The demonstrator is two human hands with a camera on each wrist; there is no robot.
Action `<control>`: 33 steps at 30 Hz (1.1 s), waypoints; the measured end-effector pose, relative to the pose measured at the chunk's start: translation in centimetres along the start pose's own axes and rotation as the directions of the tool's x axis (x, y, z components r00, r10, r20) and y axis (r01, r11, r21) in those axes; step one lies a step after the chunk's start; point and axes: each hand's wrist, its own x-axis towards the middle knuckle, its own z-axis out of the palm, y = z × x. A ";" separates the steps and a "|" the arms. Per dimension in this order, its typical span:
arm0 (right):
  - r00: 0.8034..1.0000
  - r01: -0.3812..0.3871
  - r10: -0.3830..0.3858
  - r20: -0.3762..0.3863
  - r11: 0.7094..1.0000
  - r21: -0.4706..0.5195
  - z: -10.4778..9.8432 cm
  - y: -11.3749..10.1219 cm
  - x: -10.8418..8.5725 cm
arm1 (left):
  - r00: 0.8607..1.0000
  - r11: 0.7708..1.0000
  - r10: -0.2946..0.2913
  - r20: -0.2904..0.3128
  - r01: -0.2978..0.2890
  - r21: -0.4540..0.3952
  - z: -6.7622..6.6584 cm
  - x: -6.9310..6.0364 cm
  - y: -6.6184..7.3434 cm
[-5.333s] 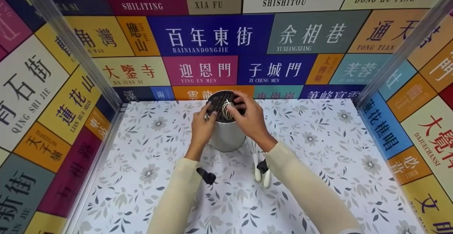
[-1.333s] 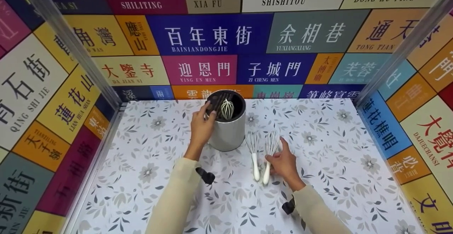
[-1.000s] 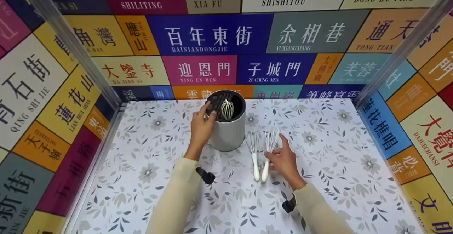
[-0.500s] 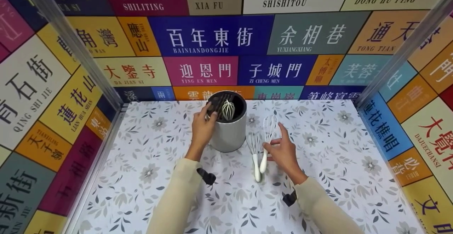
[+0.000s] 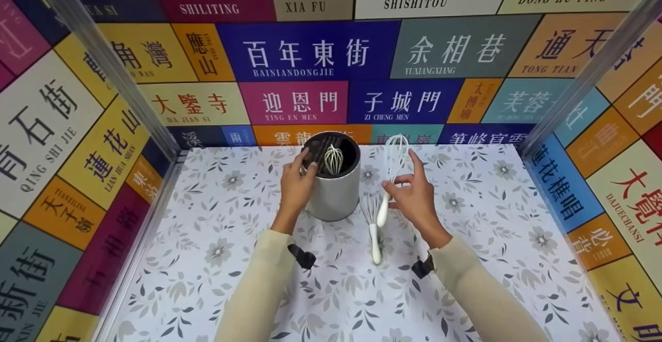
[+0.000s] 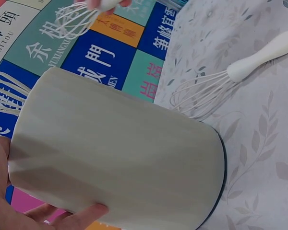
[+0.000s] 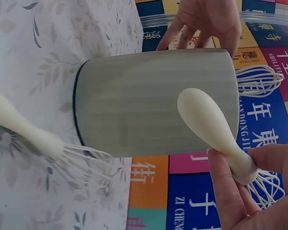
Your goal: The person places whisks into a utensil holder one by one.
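Note:
A grey-white cylindrical utensil holder (image 5: 333, 197) stands upright on the table, its dark inside partly slotted. One whisk (image 5: 333, 160) sits in it, wires up, handle hidden. My left hand (image 5: 297, 184) grips the holder at its left side near the rim; in the left wrist view its fingers (image 6: 86, 218) lie against the wall. My right hand (image 5: 415, 194) pinches a second whisk (image 5: 383, 211) near the top of its white handle, wires up, raised right of the holder. A third whisk (image 5: 375, 243) lies on the table below it, wires toward the holder's base.
The table (image 5: 217, 290) has a white cloth with grey leaves and flowers. Printed panels with coloured signs rise at the back (image 5: 315, 47) and both sides, joined by clear corner strips. The holder stands close to the back panel.
My right hand has taken hold of the second whisk from the table, then lifted it upward, away from the lying one. My left hand has stayed at the holder.

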 end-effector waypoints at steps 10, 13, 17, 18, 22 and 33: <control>0.992 0.127 -0.127 -0.002 0.991 0.032 1.2 -3.1 1.5 | 1.000 1.000 0.000 -0.003 -0.001 -0.004 0.1 0.1 -0.1; 0.988 0.156 -0.156 -0.015 0.987 0.031 1.4 -3.9 2.0 | 1.000 1.000 -0.001 -0.002 0.001 -0.004 0.2 0.0 0.0; 0.979 0.199 -0.199 -0.035 0.980 0.004 1.5 -5.0 2.6 | 1.000 1.000 0.003 0.000 -0.003 -0.002 0.2 0.0 0.1; 0.977 0.208 -0.208 -0.039 0.978 -0.003 1.5 -5.3 2.8 | 1.000 1.000 0.004 0.002 -0.004 -0.001 0.2 0.0 0.1; 0.967 0.246 -0.247 -0.057 0.969 -0.020 1.8 -6.7 3.4 | 1.000 1.000 -0.004 0.016 0.004 0.005 0.0 0.0 0.1; 0.943 0.317 -0.322 -0.087 0.946 -0.064 2.8 -9.5 5.1 | 1.000 1.000 0.001 -0.001 -0.001 0.003 0.0 -0.1 0.0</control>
